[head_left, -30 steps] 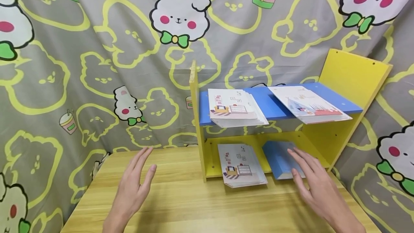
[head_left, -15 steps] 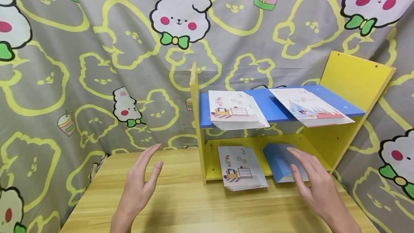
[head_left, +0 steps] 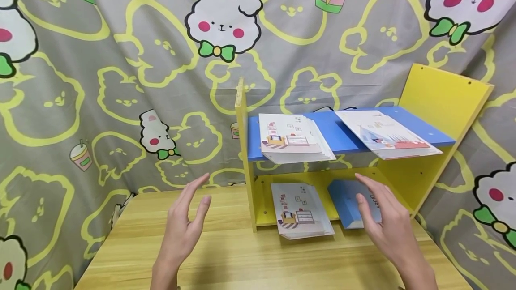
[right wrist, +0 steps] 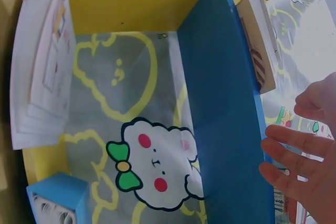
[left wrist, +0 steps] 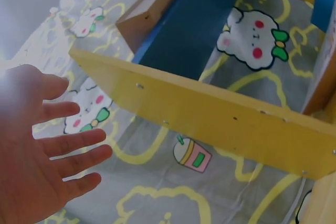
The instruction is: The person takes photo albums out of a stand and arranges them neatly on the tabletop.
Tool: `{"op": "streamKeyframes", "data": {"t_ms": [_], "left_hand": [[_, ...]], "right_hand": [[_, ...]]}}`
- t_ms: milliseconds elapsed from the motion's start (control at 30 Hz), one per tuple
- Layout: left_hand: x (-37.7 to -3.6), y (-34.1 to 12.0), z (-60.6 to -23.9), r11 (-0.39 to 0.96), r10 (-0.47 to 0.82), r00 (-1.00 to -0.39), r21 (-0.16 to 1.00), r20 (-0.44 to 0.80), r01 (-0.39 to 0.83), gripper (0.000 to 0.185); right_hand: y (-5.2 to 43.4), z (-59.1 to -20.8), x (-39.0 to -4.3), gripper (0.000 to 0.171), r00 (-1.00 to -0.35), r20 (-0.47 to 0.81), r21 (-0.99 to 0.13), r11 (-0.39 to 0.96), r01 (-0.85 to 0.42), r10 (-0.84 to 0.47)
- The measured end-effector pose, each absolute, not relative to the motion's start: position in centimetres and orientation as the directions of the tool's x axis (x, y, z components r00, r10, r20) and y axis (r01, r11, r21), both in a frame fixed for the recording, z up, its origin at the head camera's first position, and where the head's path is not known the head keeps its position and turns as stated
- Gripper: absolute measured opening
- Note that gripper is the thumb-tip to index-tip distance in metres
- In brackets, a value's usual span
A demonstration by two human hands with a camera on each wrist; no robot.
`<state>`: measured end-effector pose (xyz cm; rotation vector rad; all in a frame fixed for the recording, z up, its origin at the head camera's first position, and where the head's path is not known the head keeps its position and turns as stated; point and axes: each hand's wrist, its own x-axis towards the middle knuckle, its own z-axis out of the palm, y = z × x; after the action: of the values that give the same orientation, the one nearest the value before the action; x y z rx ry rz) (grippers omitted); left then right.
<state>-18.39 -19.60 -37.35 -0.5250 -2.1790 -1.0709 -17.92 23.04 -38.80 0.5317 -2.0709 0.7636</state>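
Right hand point(head_left: 387, 223), fingers spread, hovers over the blue book point(head_left: 348, 200) at 3 o'clock; left hand point(head_left: 183, 227) open, empty. The book looks stiff, light; best gripped at its spine.

Yellow shelf frame point(head_left: 439, 95) with blue upper board point(head_left: 342, 135). Blue book point(head_left: 348, 200) below. White booklets point(head_left: 296, 140) printed with furniture drawings. Grey curtain point(head_left: 121, 57), yellow outlines, white rabbits, green bows. Light wood-grain table point(head_left: 250, 258).
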Motion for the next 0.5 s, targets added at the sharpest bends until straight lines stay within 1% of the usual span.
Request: {"op": "streamKeyframes", "data": {"t_ms": [133,233,400,500], "left_hand": [[-18.7,-18.9,-37.1,0.546,0.071,-0.686,0.548,0.724,0.634,0.048],[-18.9,-18.4,-36.9,0.529,0.076,-0.673,0.542,0.736,0.653,0.046],[-19.3,-17.6,-36.5,0.523,0.069,-0.675,0.550,0.735,0.651,0.043],[-19.4,-17.1,-36.3,0.525,0.066,-0.675,0.550,0.735,0.649,0.041]], "right_hand": [[22.8,-38.6,-18.4,0.049,-0.498,0.864,-0.314,0.704,-0.637,-0.065],[22.5,-38.5,-18.7,0.046,-0.477,0.877,-0.314,0.695,-0.647,-0.048],[21.9,-38.3,-19.1,0.048,-0.486,0.873,-0.339,0.681,-0.649,-0.029],[21.6,-38.2,-19.4,0.051,-0.515,0.857,-0.368,0.664,-0.651,-0.030]]}}
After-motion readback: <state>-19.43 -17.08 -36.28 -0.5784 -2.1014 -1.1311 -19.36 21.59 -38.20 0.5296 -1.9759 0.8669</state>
